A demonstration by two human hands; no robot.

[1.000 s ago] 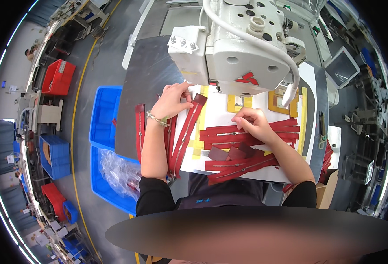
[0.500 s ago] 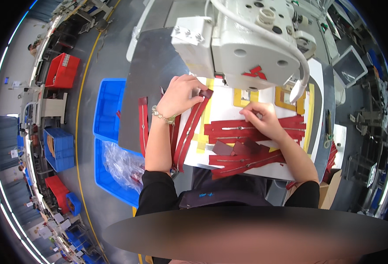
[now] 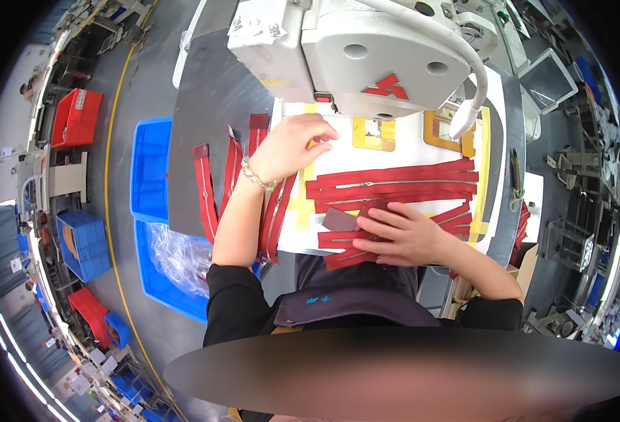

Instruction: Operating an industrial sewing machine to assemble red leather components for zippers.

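Here's the left grip (image 3: 299, 144), fingers curled loosely, thumb tip apart from the fingertips, nothing seen between them. It hovers over the white sheet (image 3: 338, 158), and it's hard to tell if it touches. A beaded bracelet (image 3: 258, 177) circles the wrist just behind it. Left of this grip, red zippers (image 3: 204, 190) lie lengthwise on the dark tabletop (image 3: 201, 98), and one long red strip (image 3: 273, 221) runs beneath the wrist, its dark end tab (image 3: 258, 121) showing beyond.

Over to the right grip (image 3: 401, 235): fingers spread wide, palm down, over small brown patches (image 3: 339, 220) and a lower set of red zippers (image 3: 342, 260). Whether the fingertips press on them, I can't tell. Just beyond this grip, more red zippers (image 3: 394, 181) stretch crosswise on the sheet. Farther out sit two yellow frames (image 3: 374, 144), right of the left grip, and the big white machine head (image 3: 387, 56) looms beyond both. Well left of the left grip, two blue bins (image 3: 149, 169) flank the tabletop, the nearer one holding clear plastic (image 3: 176, 257).
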